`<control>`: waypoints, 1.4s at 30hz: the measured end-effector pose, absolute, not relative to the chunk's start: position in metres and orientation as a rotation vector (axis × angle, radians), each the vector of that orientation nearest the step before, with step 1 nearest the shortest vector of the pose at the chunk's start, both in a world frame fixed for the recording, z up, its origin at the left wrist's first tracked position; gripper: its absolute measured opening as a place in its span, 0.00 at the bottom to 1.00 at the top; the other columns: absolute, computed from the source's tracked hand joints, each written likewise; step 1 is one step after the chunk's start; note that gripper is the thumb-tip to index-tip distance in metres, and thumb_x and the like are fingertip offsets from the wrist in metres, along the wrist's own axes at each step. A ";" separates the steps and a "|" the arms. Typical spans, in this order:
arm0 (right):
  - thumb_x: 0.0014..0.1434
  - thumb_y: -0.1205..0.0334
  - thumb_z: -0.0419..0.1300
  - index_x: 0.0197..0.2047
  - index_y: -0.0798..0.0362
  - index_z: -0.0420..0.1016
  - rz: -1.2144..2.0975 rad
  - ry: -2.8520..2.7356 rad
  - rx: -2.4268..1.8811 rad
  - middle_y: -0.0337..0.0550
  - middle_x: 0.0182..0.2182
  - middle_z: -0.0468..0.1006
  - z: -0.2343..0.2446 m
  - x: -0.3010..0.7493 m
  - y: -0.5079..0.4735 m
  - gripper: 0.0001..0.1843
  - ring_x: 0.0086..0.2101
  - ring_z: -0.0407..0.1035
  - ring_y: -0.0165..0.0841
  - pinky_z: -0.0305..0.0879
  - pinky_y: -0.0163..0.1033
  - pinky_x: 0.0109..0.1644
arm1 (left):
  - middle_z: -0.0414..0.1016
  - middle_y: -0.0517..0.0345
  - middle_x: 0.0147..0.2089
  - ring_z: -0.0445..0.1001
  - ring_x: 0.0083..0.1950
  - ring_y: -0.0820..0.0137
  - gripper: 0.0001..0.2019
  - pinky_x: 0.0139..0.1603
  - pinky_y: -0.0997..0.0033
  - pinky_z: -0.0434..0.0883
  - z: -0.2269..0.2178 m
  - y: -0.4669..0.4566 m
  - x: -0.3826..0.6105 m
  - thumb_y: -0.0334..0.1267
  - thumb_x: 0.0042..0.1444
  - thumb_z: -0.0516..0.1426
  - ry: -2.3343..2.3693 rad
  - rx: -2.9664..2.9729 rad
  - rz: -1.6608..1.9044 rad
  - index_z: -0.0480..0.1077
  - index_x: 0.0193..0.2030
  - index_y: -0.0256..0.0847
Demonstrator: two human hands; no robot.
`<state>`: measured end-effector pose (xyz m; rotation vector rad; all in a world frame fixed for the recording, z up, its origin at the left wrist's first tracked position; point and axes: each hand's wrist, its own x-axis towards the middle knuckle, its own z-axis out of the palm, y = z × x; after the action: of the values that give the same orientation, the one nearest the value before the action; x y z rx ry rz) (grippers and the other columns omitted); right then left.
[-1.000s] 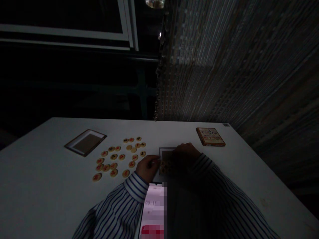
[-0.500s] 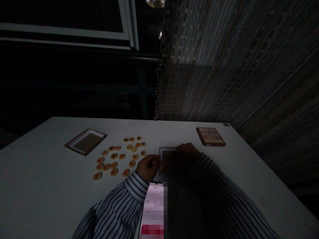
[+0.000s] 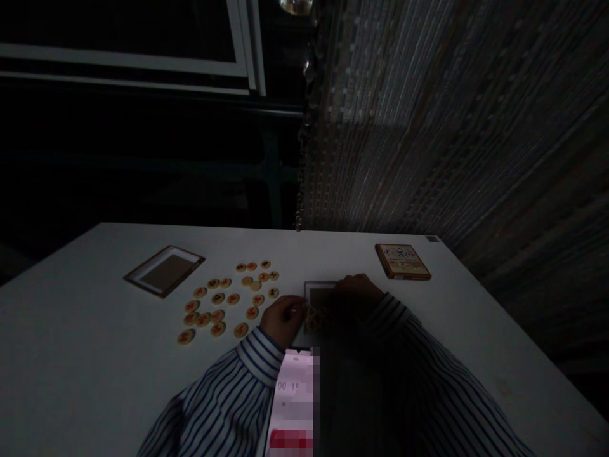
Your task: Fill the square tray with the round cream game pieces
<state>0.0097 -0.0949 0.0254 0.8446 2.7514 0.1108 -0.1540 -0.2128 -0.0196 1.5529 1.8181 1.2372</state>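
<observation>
In the head view a shallow box (image 3: 320, 283) lies before me with several round xiangqi pieces (image 3: 313, 315) in its near part. My left hand (image 3: 282, 320) is at the box's left edge, thumb and forefinger closed on the rim. Over the far right part of the box, my right hand (image 3: 358, 291) is curled, its fingertips lost in shadow; what they hold, if anything, is hidden. Loose xiangqi pieces (image 3: 217, 298), marked in red or black, lie scattered to the left of my left hand. Two of these show plain faces.
A box lid or tray (image 3: 136, 277) lies at the table's left. A closed xiangqi box (image 3: 403, 261) rests at the back right of the white table (image 3: 95, 330). Close to me is a phone (image 3: 295, 387) with a lit timer. A string curtain (image 3: 380, 114) hangs behind.
</observation>
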 end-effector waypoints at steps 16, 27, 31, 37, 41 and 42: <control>0.51 0.55 0.49 0.32 0.47 0.71 0.129 2.764 0.862 0.42 0.33 0.74 0.028 0.010 -0.098 0.12 0.36 0.67 0.37 0.55 0.42 0.36 | 0.73 0.55 0.34 0.71 0.36 0.70 0.10 0.39 0.69 0.68 -0.019 -0.213 -0.155 0.37 0.46 0.52 1.795 1.542 1.288 0.70 0.33 0.39; 0.51 0.56 0.48 0.33 0.48 0.71 0.143 2.753 0.871 0.44 0.33 0.74 0.027 0.010 -0.100 0.12 0.36 0.66 0.36 0.54 0.42 0.37 | 0.72 0.54 0.35 0.70 0.37 0.70 0.10 0.39 0.69 0.69 -0.019 -0.214 -0.155 0.37 0.46 0.52 1.778 1.525 1.277 0.70 0.34 0.39; 0.51 0.57 0.50 0.35 0.47 0.71 0.097 2.748 0.854 0.44 0.35 0.74 0.031 0.010 -0.099 0.11 0.38 0.66 0.36 0.54 0.41 0.39 | 0.72 0.54 0.35 0.70 0.37 0.70 0.10 0.39 0.69 0.69 -0.021 -0.213 -0.155 0.37 0.46 0.52 1.777 1.521 1.285 0.70 0.34 0.39; 0.51 0.55 0.49 0.34 0.46 0.71 0.077 2.766 0.845 0.41 0.34 0.74 0.029 0.010 -0.100 0.11 0.37 0.66 0.35 0.54 0.41 0.38 | 0.72 0.54 0.34 0.71 0.36 0.70 0.10 0.38 0.70 0.69 -0.022 -0.213 -0.155 0.38 0.46 0.52 1.773 1.527 1.292 0.70 0.34 0.38; 0.51 0.55 0.49 0.34 0.47 0.71 0.079 2.787 0.879 0.43 0.34 0.74 0.032 0.011 -0.100 0.12 0.36 0.66 0.36 0.54 0.41 0.38 | 0.72 0.54 0.34 0.70 0.36 0.70 0.10 0.38 0.71 0.69 -0.019 -0.214 -0.156 0.38 0.46 0.52 1.773 1.534 1.297 0.70 0.34 0.38; 0.51 0.55 0.49 0.35 0.47 0.71 0.065 2.797 0.888 0.43 0.34 0.74 0.034 0.012 -0.099 0.12 0.36 0.66 0.36 0.54 0.41 0.38 | 0.72 0.54 0.35 0.70 0.36 0.71 0.10 0.38 0.71 0.68 -0.018 -0.214 -0.156 0.38 0.46 0.52 1.773 1.542 1.298 0.70 0.34 0.38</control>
<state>0.0122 -0.0993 0.0343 0.8880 2.7966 0.0648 -0.1557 -0.2137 -0.0177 1.5423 1.7729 1.2983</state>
